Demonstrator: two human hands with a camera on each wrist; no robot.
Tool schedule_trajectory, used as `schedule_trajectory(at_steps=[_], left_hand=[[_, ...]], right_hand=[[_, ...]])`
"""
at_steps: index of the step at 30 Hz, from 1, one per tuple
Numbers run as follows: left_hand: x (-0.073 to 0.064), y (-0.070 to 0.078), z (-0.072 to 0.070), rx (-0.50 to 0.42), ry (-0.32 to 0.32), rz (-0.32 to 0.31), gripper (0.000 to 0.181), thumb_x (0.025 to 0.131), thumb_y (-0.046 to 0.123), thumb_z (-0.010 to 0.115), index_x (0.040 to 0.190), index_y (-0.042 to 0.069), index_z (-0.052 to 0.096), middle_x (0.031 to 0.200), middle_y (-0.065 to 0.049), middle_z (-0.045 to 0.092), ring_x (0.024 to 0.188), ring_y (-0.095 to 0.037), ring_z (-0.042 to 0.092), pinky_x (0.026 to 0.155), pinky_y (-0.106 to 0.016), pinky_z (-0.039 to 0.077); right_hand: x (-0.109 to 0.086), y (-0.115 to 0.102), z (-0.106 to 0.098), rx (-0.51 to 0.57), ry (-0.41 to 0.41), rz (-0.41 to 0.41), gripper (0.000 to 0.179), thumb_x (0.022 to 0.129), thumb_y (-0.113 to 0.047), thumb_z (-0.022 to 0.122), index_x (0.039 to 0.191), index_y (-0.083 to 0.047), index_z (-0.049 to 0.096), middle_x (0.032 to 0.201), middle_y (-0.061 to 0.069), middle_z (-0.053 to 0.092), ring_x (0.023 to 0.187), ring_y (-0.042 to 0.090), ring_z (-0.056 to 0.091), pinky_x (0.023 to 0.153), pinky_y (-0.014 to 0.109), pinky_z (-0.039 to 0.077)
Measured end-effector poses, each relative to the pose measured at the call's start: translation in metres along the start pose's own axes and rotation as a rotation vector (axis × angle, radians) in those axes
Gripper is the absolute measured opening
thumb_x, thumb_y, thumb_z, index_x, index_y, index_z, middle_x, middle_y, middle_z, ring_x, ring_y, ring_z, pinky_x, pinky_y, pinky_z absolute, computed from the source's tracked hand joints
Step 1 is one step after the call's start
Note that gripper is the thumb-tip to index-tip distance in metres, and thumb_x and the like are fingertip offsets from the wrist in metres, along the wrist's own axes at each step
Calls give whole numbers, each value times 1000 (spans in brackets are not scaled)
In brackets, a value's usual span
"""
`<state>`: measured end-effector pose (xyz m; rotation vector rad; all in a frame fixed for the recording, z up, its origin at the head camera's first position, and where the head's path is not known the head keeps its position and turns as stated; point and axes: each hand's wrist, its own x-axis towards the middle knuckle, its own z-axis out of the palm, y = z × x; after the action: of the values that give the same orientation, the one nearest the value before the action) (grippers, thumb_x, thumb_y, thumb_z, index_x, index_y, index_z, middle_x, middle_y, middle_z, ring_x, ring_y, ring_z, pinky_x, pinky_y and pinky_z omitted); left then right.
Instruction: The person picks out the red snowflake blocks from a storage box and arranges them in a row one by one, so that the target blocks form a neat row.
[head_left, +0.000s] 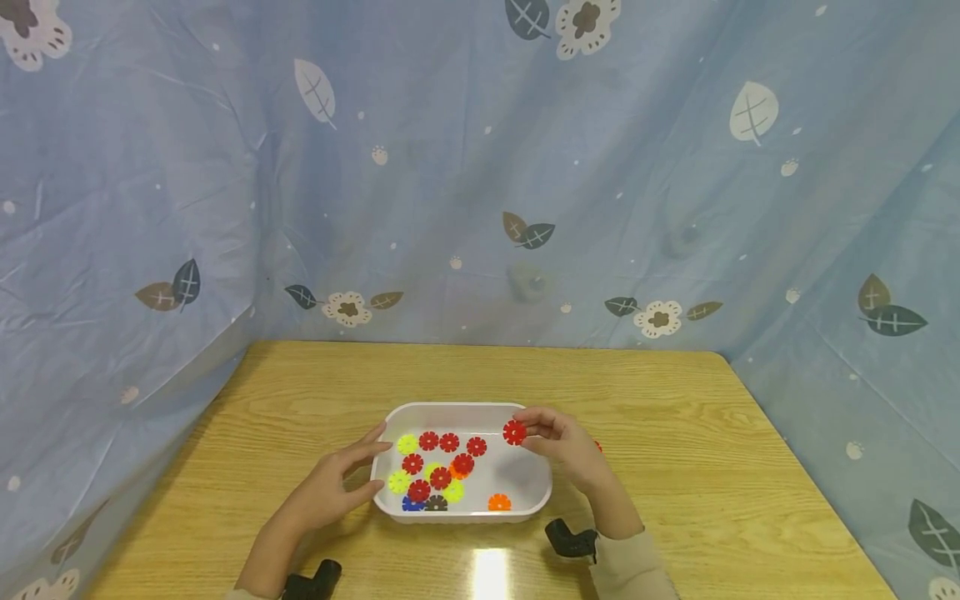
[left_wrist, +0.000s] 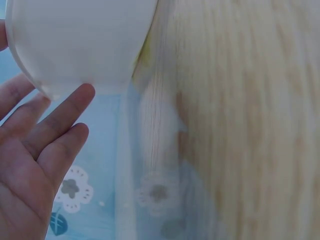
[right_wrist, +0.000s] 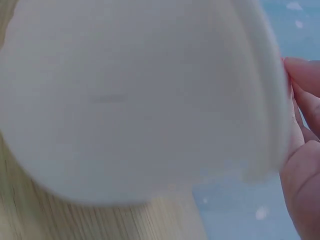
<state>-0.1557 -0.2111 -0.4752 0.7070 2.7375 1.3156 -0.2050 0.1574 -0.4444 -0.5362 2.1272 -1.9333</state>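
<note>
A white plastic basin (head_left: 532, 487) stands on the table, with several snowflake-shaped plastic discs in red, yellow, orange, blue and black inside. My right hand (head_left: 564, 446) pinches a red snowflake disc (head_left: 514, 432) between thumb and fingers, above the basin's right end. In the right wrist view the basin's wall (right_wrist: 135, 100) hides most of that disc; the pinching fingers (right_wrist: 305, 77) show beyond the rim. My left hand (head_left: 333, 483) rests at the basin's left rim, its fingers spread and fairly straight. The left wrist view has those fingers (left_wrist: 67, 117) against the basin's outer side (left_wrist: 82, 45).
Part of another red piece (head_left: 597, 447) lies on the wooden table (head_left: 675, 467), half behind my right hand. A lone orange disc (head_left: 499, 502) sits by the basin's near wall. Blue patterned cloth (head_left: 450, 167) hangs behind the table and along its sides.
</note>
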Motion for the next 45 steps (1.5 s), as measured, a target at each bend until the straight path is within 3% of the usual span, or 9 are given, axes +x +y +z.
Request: schedule_trajectory(at_steps=[8, 18, 30, 41, 45], left_hand=[[1, -1, 1, -11, -6, 25, 48, 90, 22, 65, 135, 7, 52, 155, -12, 27, 122, -29, 55, 101, -49, 44], [2, 3, 0, 1, -14, 5, 49, 90, 24, 65, 135, 8, 52, 155, -9, 27, 123, -27, 54, 103, -47, 44], [4, 5, 0, 12, -7, 2, 48, 90, 22, 65, 134, 8, 53, 155, -9, 29, 124, -26, 54, 103, -43, 46], [0, 4, 0, 15, 5, 11, 48, 90, 25, 66, 133, 7, 54, 154, -10, 30, 121, -27, 57, 102, -40, 47], [0, 4, 0, 3, 7, 15, 49, 89, 25, 66, 133, 6, 54, 154, -11, 30, 121, -28, 56, 102, -41, 47]], right_hand=[[-17, 9, -32, 65, 149, -29, 40, 86, 2, 63, 121, 17, 49, 99, -6, 65, 89, 6, 63, 70, 17, 55], [-37, 16, -67, 85, 298, -11, 30, 91, -2, 59, 120, 4, 55, 103, -10, 61, 93, 4, 57, 81, 15, 53], [-53, 36, -94, 152, 435, 117, 32, 93, 1, 54, 124, 8, 53, 103, -12, 60, 96, 2, 58, 83, 15, 53], [-51, 48, -99, -52, 515, 309, 36, 94, -7, 57, 128, 4, 54, 98, -13, 59, 85, 0, 56, 73, 16, 51], [-50, 52, -99, -113, 521, 330, 35, 93, -4, 55, 127, 5, 54, 101, -6, 61, 83, 1, 55, 71, 15, 50]])
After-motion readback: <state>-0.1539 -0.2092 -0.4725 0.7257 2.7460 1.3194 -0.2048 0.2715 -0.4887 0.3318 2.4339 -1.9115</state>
